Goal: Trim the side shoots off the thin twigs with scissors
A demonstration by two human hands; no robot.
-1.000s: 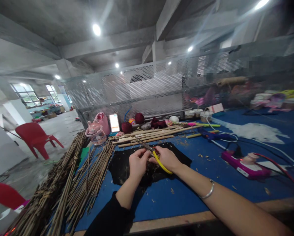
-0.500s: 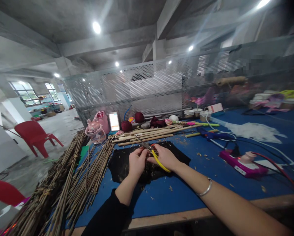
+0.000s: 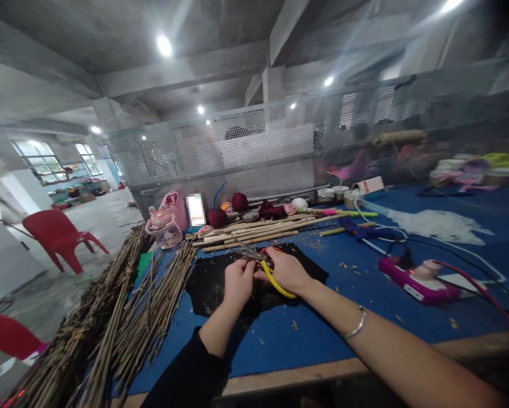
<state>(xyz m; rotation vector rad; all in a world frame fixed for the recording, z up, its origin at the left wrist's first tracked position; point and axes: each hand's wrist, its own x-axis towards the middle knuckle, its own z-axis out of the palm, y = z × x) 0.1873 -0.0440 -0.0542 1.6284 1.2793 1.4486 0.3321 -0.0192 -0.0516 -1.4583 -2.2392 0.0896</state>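
Observation:
My right hand (image 3: 285, 272) is closed on a pair of scissors (image 3: 275, 281) with a yellow-covered handle. Their metal blades point up and left, over the fingertips of my left hand (image 3: 238, 281). That left hand is closed in a pinch, and what lies between its fingers is too small and hidden to make out. Both hands are close together above a black cloth (image 3: 207, 279), which is strewn with small plant scraps. The cloth lies on a blue tabletop (image 3: 275, 345).
Bundles of thin dry stems (image 3: 152, 306) cover the table's left side. Peeled sticks (image 3: 254, 231) and dark red yarn balls (image 3: 240, 202) lie behind the cloth. A pink water tub (image 3: 165, 232) stands back left. To the right are a blue glue gun (image 3: 356, 229) and a purple power strip (image 3: 416, 283) with cords.
My left hand has shifted slightly, its fingers now tucked closer under the scissor blades. The right hand keeps its grip on the scissors. The whole view has moved a little.

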